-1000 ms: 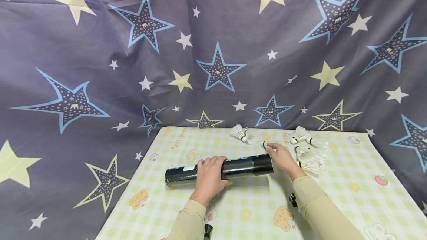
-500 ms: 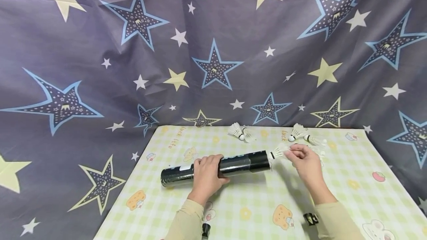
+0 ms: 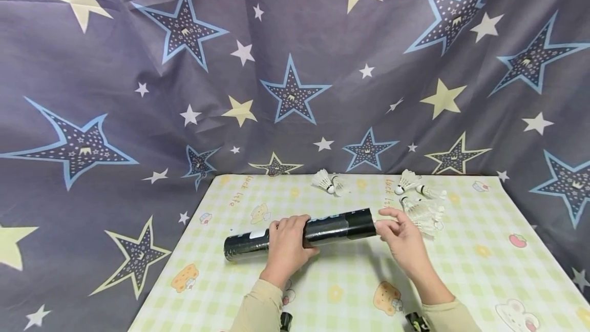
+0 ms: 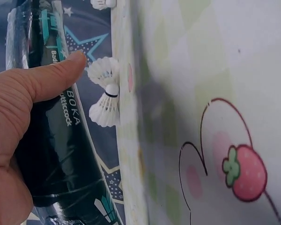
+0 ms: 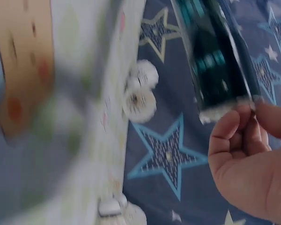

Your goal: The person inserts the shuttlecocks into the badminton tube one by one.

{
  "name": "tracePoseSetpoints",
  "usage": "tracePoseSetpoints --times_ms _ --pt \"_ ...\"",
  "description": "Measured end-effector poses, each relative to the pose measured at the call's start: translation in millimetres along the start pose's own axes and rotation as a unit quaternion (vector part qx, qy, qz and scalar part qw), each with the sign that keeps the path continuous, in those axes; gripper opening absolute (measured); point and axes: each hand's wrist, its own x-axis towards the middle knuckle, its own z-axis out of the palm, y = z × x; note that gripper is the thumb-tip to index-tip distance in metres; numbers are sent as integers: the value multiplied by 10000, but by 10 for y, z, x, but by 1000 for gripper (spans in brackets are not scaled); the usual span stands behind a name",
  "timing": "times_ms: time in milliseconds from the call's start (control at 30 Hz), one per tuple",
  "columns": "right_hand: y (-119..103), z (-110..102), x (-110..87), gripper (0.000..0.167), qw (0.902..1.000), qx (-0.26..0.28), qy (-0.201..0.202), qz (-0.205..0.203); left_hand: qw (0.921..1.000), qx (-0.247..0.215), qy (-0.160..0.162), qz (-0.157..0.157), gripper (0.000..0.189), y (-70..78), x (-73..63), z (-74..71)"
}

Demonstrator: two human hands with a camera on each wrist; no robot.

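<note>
My left hand (image 3: 289, 245) grips a long black badminton shuttlecock tube (image 3: 327, 230) round its middle, holding it tilted a little above the table. In the left wrist view the thumb lies across the tube's printed side (image 4: 56, 140). At the tube's right-hand mouth, my right hand (image 3: 405, 242) has its fingertips close together, pinching the rear of a shuttlecock that is almost wholly inside. Only a pale bit of it shows in the head view. In the right wrist view the fingers (image 5: 225, 129) are curled at the tube's end (image 5: 225, 105), and they hide what lies between them.
Two white shuttlecocks (image 3: 324, 182) lie at the table's back edge. A group of several more shuttlecocks (image 3: 420, 209) lies right of the tube, behind the right hand. A checked cloth (image 3: 341, 275) covers the table. A star-patterned curtain (image 3: 295, 29) hangs behind.
The right hand took a shuttlecock from near the tube's mouth, turned it cork-first toward the opening, and has moved left, carrying it in. The left hand keeps its hold on the tube.
</note>
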Motion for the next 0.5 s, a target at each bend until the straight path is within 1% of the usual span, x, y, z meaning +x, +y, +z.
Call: tracePoseSetpoints --times_ms 67,133,267,333,400,500 --pt "19 72 -20 34 9999 86 -87 25 10000 10 6 -7 88 4 -11 2" --pt "33 125 -28 38 9999 147 -81 41 10000 20 43 -37 88 6 -17 -2" --pt "66 190 -35 60 9999 -117 31 -109 10000 -2 69 -33 87 10 -21 -8" --pt "78 212 -43 69 9995 -248 -4 -218 10000 -41 63 -22 86 15 -21 -14" --pt "88 224 -56 73 9984 -398 -199 -341 10000 -45 58 -8 86 16 -22 -14" --pt "89 227 -77 78 9957 -419 -726 -388 10000 17 68 -34 86 7 -23 -12"
